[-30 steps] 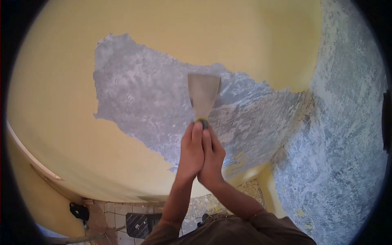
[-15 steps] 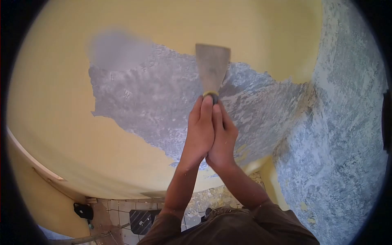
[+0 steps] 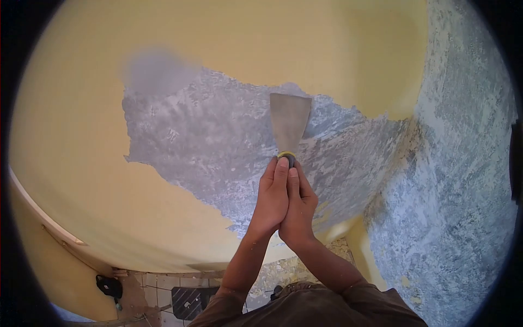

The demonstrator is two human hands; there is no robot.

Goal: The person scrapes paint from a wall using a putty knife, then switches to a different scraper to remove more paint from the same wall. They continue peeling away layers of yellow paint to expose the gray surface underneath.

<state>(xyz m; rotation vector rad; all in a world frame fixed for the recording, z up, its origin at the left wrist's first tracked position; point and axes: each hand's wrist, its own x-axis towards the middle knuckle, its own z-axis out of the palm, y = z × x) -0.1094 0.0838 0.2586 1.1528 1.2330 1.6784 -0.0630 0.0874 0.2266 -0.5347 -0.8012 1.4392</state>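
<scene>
A wide-bladed paint scraper (image 3: pixel 291 120) points up the wall, its flat metal blade over the bare grey patch (image 3: pixel 207 131). Both hands are wrapped round its dark handle, just under a yellow collar. My left hand (image 3: pixel 272 199) presses against my right hand (image 3: pixel 298 204), palms together and thumbs side by side near the collar. Most of the handle is hidden inside the fingers. The blade's top edge sits slightly below the ragged border of the yellow paint (image 3: pixel 245 38), where a small newly bared bump of grey shows.
To the right, an adjoining wall (image 3: pixel 452 180) is mottled grey-blue where its paint is off. Paint flakes (image 3: pixel 283 272) litter the floor below. A dark patterned flat object (image 3: pixel 188 302) and a black bag (image 3: pixel 109 285) lie on the tiles at lower left.
My hands and the scraper have come down the wall, the blade dropping from the yellow paint onto the grey patch. A small strip of yellow at the upper border is gone.
</scene>
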